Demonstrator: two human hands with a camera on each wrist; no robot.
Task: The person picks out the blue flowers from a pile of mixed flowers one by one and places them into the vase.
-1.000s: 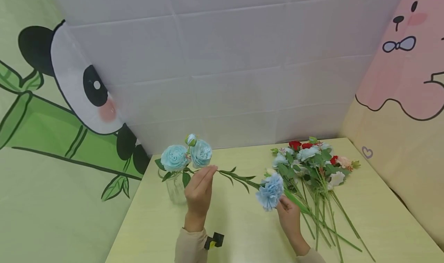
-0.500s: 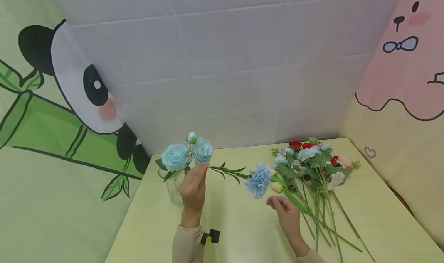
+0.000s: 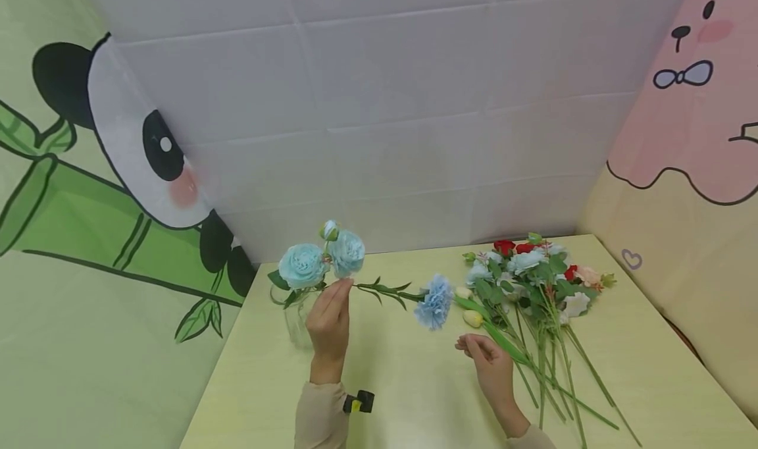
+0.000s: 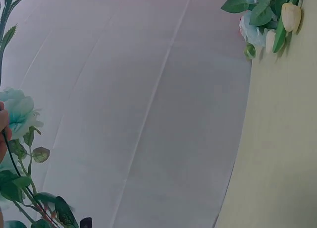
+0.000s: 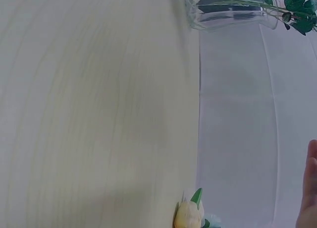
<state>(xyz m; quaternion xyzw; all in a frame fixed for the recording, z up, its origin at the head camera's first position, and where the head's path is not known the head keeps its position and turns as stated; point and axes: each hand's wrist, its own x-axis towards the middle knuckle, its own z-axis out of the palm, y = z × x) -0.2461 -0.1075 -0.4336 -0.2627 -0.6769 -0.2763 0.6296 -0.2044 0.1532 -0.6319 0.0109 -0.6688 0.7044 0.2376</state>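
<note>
Blue, ruffled flower (image 3: pixel 435 302), its leafy stem (image 3: pixel 389 291) pinched by left fingers (image 3: pixel 337 295); right fingers (image 3: pixel 475 345) loosely bent.

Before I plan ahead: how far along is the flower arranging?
Done: turquoise blooms stand in the glass vase. In hand: the left hand pinches a blue flower by its stem, bloom outside the vase. Remaining, probably: the loose flowers on the table.

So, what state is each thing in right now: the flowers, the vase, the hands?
Blue carnation: in bloom, held off the table.
Left hand: pinching the blue carnation.
Right hand: holding nothing.
Glass vase: upright.
Turquoise blooms: wide open, standing in the glass vase.
Turquoise bud: mostly closed.
Yellow tulip: closed, lying down.
Mixed flower pile: lying on the table.
</note>
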